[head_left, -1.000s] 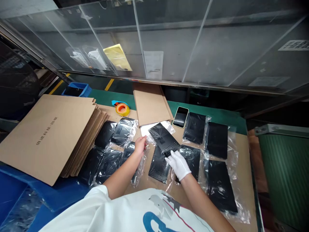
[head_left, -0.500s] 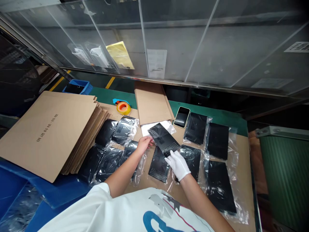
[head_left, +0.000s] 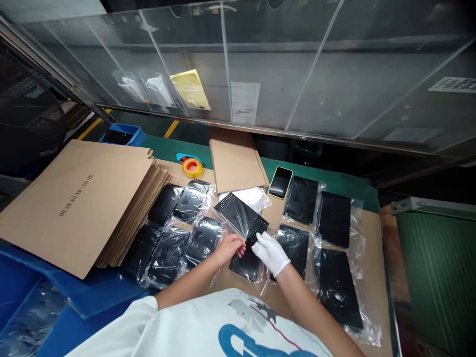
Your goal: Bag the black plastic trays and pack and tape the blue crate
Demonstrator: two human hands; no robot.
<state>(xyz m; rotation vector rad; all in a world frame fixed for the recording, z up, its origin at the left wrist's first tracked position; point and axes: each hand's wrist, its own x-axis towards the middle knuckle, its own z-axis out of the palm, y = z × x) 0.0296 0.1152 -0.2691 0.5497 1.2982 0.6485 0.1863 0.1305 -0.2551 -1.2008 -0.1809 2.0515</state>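
while hands [head_left: 253, 248] pinch bagged black plate [head_left: 240, 218], cardboard-covered bench [head_left: 372, 218] sits under seemingly acrylic guard [head_left: 297, 74].

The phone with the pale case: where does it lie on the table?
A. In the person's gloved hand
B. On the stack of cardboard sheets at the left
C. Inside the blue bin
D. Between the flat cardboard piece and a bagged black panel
D: the phone lies face up on the table, with the flat cardboard piece at its left and a bagged black panel at its right.

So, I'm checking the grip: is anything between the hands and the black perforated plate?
Only its clear bag. Left hand and gloved right hand grip the black perforated plate at its near end; nothing else intervenes.
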